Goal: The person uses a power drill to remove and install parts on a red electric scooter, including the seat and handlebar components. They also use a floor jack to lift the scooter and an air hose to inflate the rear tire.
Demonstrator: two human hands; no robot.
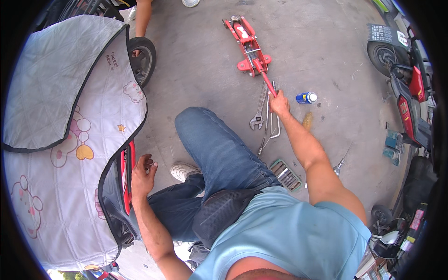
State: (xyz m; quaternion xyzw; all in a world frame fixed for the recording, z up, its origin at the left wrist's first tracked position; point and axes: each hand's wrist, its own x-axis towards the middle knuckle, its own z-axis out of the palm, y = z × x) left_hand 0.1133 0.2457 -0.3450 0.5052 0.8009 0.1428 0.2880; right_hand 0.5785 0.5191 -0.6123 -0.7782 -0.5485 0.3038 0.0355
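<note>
My right hand (280, 103) is closed round the end of the red handle (267, 84) of a floor jack (247, 44), which stands on the concrete ahead. Just left of that hand lie an adjustable wrench (257, 120) and several thin chrome wrenches (275, 132). A blue spray can with a white cap (306, 97) lies to its right. My left hand (143, 176) hangs beside the red side panel (126, 172) of a scooter, fingers loosely curled, thumb apart, nothing seen in it. Whether it touches the panel, I cannot tell.
A quilted cover (70, 186) drapes over the scooter at left. Another person's hand (136, 53) is at its wheel (143, 60). An open socket case (286, 175), a yellowish bottle (307, 121) and a pointed tool (339, 166) lie at right. More motorbikes (408, 100) line the right edge.
</note>
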